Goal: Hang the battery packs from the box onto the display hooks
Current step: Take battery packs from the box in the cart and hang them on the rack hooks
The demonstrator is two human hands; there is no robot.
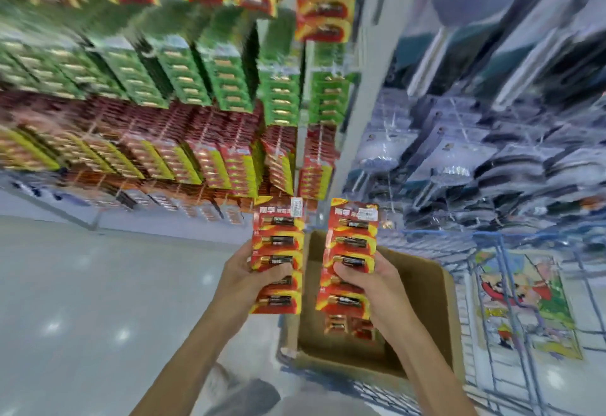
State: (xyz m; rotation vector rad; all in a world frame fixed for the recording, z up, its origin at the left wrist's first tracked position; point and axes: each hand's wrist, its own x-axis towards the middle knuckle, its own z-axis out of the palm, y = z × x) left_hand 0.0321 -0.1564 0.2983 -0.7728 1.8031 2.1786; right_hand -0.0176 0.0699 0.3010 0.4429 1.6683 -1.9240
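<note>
Battery packs upright in both hands

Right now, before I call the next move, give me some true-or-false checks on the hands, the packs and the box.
1. The left hand and the right hand each grip a red battery pack, the left pack and the right pack. True.
2. The box is empty. False: the packs in the box still lie at its bottom.
3. Both held packs already hang on a hook. False: they are held upright in the air over the box, below the display.
4. On the display, the green packs hang above the red and yellow packs. True.
</note>
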